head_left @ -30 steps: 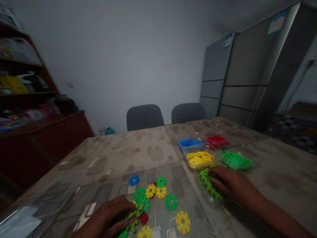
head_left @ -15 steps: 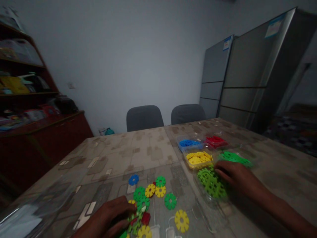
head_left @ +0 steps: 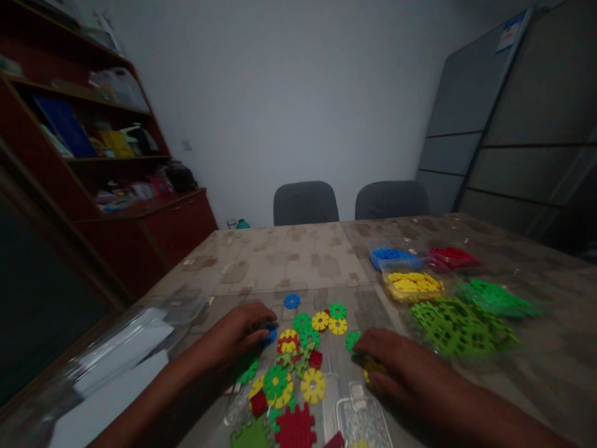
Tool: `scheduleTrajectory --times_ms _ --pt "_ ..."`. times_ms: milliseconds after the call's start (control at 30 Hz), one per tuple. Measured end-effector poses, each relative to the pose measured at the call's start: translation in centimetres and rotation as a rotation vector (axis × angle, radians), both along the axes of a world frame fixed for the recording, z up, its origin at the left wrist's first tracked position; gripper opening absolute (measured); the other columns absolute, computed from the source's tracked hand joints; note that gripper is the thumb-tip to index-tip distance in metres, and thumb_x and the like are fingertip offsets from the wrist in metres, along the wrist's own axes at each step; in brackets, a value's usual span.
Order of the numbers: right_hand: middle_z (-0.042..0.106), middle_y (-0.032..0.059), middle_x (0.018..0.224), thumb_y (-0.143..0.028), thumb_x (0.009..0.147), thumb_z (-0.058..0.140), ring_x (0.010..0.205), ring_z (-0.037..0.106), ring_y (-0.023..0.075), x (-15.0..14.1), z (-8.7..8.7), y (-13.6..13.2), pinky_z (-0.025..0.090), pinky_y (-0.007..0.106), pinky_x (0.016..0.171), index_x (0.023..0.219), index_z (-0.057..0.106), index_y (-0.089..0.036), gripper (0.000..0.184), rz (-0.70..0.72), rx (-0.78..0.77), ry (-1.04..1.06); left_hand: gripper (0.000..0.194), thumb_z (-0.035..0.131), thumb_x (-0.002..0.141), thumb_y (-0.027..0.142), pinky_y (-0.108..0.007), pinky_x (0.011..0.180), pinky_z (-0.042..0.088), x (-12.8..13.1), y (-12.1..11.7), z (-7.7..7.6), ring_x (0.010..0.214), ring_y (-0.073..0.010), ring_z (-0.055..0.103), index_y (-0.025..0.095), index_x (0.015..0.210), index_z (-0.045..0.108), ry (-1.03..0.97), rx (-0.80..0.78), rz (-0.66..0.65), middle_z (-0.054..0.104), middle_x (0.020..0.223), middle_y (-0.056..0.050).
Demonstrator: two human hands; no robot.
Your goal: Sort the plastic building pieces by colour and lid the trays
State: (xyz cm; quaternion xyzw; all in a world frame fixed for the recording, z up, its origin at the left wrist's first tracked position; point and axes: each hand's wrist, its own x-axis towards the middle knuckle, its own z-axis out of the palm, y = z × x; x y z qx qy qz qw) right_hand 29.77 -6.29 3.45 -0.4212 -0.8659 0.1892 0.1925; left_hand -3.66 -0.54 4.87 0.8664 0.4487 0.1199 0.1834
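Observation:
My left hand (head_left: 242, 330) is at the left of a group of flat plastic pieces, its fingers curled round a blue notched disc (head_left: 269, 335). My right hand (head_left: 389, 364) bends over a yellow notched disc (head_left: 372, 368), which is partly hidden; a green notched disc (head_left: 353, 341) touches its fingertips. Between the hands lie joined green and yellow discs, small red connectors (head_left: 315, 359) and light-green pieces (head_left: 298, 359). Nearer me are a red notched square (head_left: 295, 427) and a light-green square (head_left: 252, 434). Another blue disc (head_left: 291, 301) lies farther back.
At the right stand clear boxes of blue (head_left: 394, 255), yellow (head_left: 415, 285), red (head_left: 452, 256), green (head_left: 499, 297) and light-green pieces (head_left: 461, 328). Clear plastic packaging (head_left: 135, 348) lies at the left. Two grey chairs (head_left: 305, 204) stand beyond the table.
My right hand has left the light-green box and come down over the yellow disc. My left hand has drawn back leftward, uncovering joined pieces. The view has shifted left and down.

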Motion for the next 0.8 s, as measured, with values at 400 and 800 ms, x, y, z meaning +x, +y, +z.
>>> scheduleTrajectory --times_ms 400,800 --pt "0.066 0.0090 0.096 -0.013 0.087 0.049 0.093 0.057 0.0227 -7.2 -1.7 5.9 0.042 0.030 0.078 0.092 0.066 -0.019 0.018 0.017 0.070 -0.190 0.017 0.052 0.088 0.021 -0.034 0.088 0.045 0.0 1.1 -2.7 0.098 -0.0217 0.060 0.020 0.103 0.061 -0.025 0.017 -0.061 0.065 0.105 -0.008" --pt "0.069 0.0064 0.093 -0.016 0.088 0.050 0.088 0.060 0.0201 -5.4 -1.1 6.3 0.042 0.028 0.076 0.101 0.066 -0.018 0.020 0.054 0.014 -0.082 0.022 0.056 0.085 0.014 -0.032 0.092 0.044 0.1 0.8 -2.4 0.102 -0.0209 0.059 0.020 0.104 0.064 -0.030 -0.007 -0.042 0.063 0.109 -0.008"
